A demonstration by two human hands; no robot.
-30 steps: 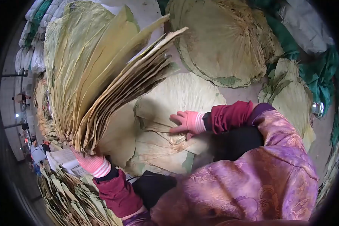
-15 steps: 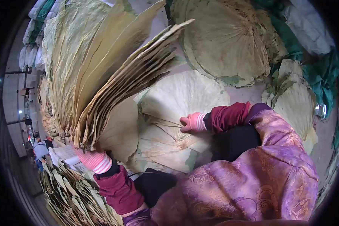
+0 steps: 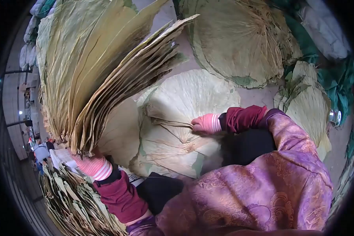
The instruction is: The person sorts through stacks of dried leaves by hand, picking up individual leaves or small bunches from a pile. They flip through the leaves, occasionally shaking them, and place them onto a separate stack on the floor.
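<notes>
My left hand (image 3: pixel 91 163), in a pink glove with a striped cuff, is closed around the gathered lower end of a thick bundle of dried lotus leaves (image 3: pixel 114 84). The bundle fans upward in many folded layers, and some of my fingers are hidden behind it. My right hand (image 3: pixel 206 124), gloved the same way, pinches the edge of a folded, pale dried lotus leaf (image 3: pixel 194 92). That leaf lies over other flat leaves (image 3: pixel 169 151) in front of my knees. The right fingertips are partly tucked at its fold.
A large round stack of dried leaves (image 3: pixel 236 43) lies at the back. More folded leaves (image 3: pixel 306 102) are to the right, near green cloth (image 3: pixel 336 78). Another heap of folded leaves (image 3: pixel 76 200) stands at lower left beside printed paper (image 3: pixel 63 158). A person (image 3: pixel 41 151) is far left.
My left hand and the bundle have shifted slightly left. The right hand has moved a little right and up, and the pale leaf's folded edge is drawn slightly with it.
</notes>
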